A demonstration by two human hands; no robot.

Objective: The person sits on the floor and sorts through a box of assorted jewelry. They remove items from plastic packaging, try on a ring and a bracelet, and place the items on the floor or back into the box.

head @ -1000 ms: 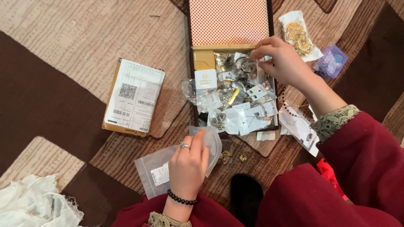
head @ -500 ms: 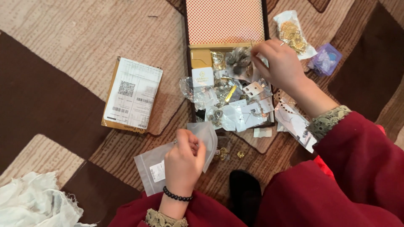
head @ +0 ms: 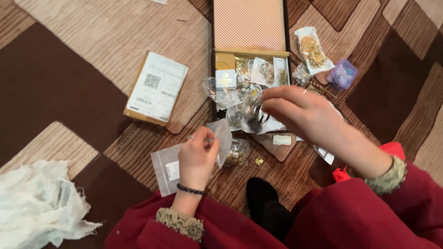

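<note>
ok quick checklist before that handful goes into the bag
1. Left hand has a grip on the clear zip bag: ok.
2. Bag mouth held open: cannot tell, the fingers hide it.
3. Right hand pinches a small dark and silvery cluster: ok, though blurred.
4. Cluster above the bag: not ok, it is above the open box.
5. Loose gold pieces lie beside the bag on the rug: ok.

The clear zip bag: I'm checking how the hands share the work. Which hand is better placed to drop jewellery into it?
Probably the right hand: it pinches a small dark and silvery jewellery piece above the open box. The left hand grips the clear zip bag at its top edge.
</note>
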